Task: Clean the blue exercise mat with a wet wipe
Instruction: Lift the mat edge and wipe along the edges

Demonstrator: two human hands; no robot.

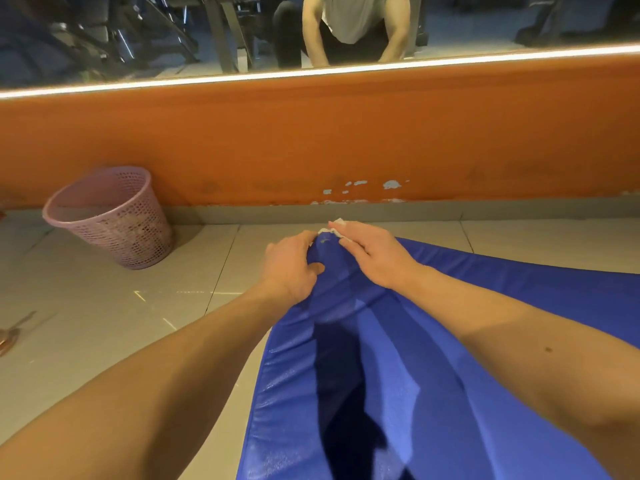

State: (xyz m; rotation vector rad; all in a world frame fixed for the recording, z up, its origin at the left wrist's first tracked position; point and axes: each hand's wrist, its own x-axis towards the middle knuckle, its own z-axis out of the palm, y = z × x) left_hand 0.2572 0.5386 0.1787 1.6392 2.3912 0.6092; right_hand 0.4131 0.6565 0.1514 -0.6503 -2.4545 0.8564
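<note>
On the tile floor [104, 323], from near centre to right: blue exercise mat [398, 375]; lies flat, with its far corner pointing toward the wall.

At that far corner: left hand [291, 263]; grips the mat's edge with fingers curled over it and thumb resting on the top surface.

Just right of it: right hand [372, 254]; presses the wet wipe [334, 228] onto the corner with fingers nearly straight and close together. Thumb hidden beneath the palm; bunched white wipe visible only at the fingertips and in the gap between the two hands.

Across the near field: both bare forearms; cover much of the mat's left edge and right half, and cast a dark shadow down its middle.

At far left: pink mesh basket [114, 216]; stands upright on the floor, close to the wall and well apart from the mat. Contents too indistinct to name.

Along the far side: orange wall [311, 143]; shows flaked paint patches [391, 184] low down, just beyond the hands.

Above it: light strip [311, 72] and mirror [138, 36]; reflects a crouching person and dark gym frames.

At the near left edge: metallic object [10, 337], cut off by the frame, not identifiable.
</note>
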